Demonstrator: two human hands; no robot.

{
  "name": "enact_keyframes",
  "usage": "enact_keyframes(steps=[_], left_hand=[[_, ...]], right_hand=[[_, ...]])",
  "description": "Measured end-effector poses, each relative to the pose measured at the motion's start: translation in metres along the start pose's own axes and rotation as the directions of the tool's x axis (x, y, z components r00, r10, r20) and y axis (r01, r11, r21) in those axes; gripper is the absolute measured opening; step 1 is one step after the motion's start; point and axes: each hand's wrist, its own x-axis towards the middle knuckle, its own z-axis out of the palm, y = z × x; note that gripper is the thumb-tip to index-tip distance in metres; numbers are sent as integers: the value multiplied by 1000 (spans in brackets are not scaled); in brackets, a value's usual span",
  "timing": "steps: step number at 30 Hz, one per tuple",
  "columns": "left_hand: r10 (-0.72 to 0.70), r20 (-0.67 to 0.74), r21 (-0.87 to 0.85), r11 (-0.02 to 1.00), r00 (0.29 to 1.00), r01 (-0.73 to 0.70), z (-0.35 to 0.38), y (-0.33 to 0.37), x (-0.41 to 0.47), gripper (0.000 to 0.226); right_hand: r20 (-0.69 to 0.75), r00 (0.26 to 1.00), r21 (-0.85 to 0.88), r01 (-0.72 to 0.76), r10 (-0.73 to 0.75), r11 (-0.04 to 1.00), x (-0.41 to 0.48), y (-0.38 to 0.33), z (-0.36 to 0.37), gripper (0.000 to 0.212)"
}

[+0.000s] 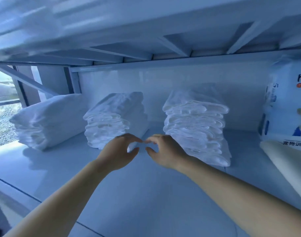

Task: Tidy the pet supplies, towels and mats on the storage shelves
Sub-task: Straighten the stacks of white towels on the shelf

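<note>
Three stacks of folded white cloth stand on a white shelf (146,194). A bulky folded towel (47,120) lies at the left. A middle pile of pads or towels (112,120) sits beside it, and a taller right pile (196,127) is wrapped in clear plastic. My left hand (119,151) and my right hand (161,151) hover together in the gap between the middle and right piles. Their fingers are loosely curled, fingertips nearly touching each other, and hold nothing.
A printed pack of pet training pads (286,110) stands at the shelf's right end, with a cream folded mat (288,166) leaning in front of it. Another shelf board (146,48) runs low overhead. A window (2,117) shows past the left upright.
</note>
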Motion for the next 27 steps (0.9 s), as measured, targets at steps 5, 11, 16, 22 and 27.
enact_keyframes(steps=[5,11,16,22,27], left_hand=[[-7,-54,1,1000,999,8,-24,-56,11,24],[11,-114,1,1000,993,-11,-37,-84,13,23],[-53,-117,30,998,992,57,-40,-91,-1,24],[-88,-135,69,993,987,98,-46,-97,-22,23],[-89,-181,40,994,979,98,-49,-104,-30,23]], right_hand=[[-25,997,-3,-68,67,998,43,-24,36,30],[-56,995,-5,-81,80,997,64,-39,53,31],[-46,998,17,-38,39,999,66,-50,59,27],[-28,999,36,28,-27,999,66,-59,63,29],[-22,998,38,53,-52,998,67,-66,70,28]])
